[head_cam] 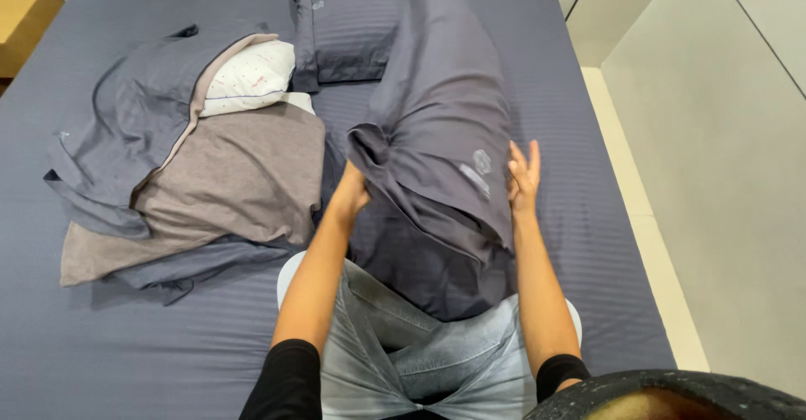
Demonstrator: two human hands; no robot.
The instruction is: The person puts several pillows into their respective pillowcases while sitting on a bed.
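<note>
A long pillow in a dark grey striped pillowcase (441, 126) stands tilted in front of me, its lower end resting on my lap. My left hand (353, 191) is closed on a fold of the pillowcase at its left side. My right hand (522, 176) lies flat with fingers apart against the pillowcase's right side. The case's open end bunches over my light jeans (403, 353).
I sit on a bed with a grey striped sheet (101, 344). A second cased pillow (348, 29) lies at the head. To the left lie a white bare pillow (252, 76), crumpled grey covers (134, 126) and taupe fabric (227, 176). A pale floor (646, 235) runs along the right.
</note>
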